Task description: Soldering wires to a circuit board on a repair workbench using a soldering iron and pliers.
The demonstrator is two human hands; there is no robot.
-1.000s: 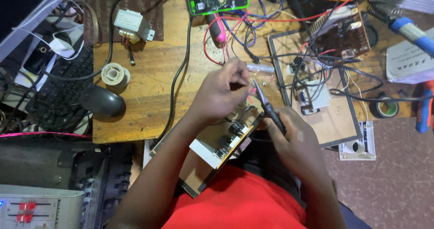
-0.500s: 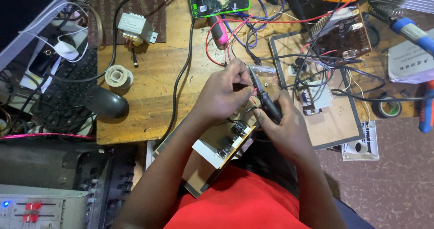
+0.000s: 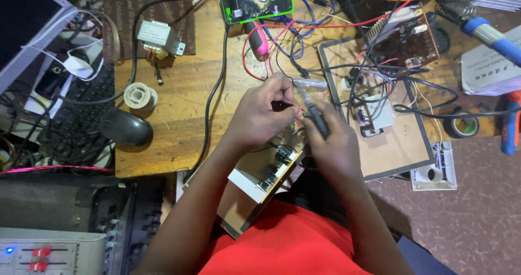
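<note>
At the far left edge lies a black computer keyboard (image 3: 65, 128), and just beside it on the wooden table (image 3: 179, 117) sits one black computer mouse (image 3: 125, 127). Above the mouse rests one small spool of solder wire (image 3: 140, 96), and further up one grey metal transformer (image 3: 158, 39) with a black lead. Near the top stands one green-edged circuit board (image 3: 255, 1).

In the middle, the left hand (image 3: 260, 115) has its fingers pinched together on a thin wire end; what exactly sits between the fingertips is too small to tell. Below both hands, tilted against the person's lap at the table's edge, is one brown circuit board with black parts and a white block (image 3: 263, 174). The right hand (image 3: 334, 142) is closed around a black-handled slim tool (image 3: 315, 115), its tip pointing up to the left hand's fingers, so the two hands meet just above the board.

To the right lies a flat brown panel with a dark frame (image 3: 396, 144), strewn with wires, then one roll of dark tape (image 3: 461, 125), and a blue-handled tool (image 3: 488, 36) at the upper right.
</note>
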